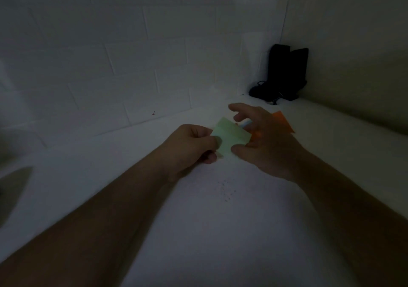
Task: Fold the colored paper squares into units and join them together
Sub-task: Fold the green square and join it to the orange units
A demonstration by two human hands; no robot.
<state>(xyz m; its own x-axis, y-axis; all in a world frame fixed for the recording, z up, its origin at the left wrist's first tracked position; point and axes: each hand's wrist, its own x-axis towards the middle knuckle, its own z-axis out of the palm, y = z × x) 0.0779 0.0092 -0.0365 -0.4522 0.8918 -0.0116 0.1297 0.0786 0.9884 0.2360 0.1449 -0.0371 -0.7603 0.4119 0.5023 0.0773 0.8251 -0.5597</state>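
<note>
Above the white worktop (pixel 198 220), green paper piece (pixel 229 135) pinched at its left edge by left hand (pixel 192 145), right hand (pixel 262 140) spread loosely, thumb touching the lower corner, orange paper piece (pixel 283 121) underneath. Thin, light, easily creased; probably best held by edges.

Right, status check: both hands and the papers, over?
Left hand pinches green paper. Right hand spread, thumb on green, over orange paper. Nothing in the way.
</note>
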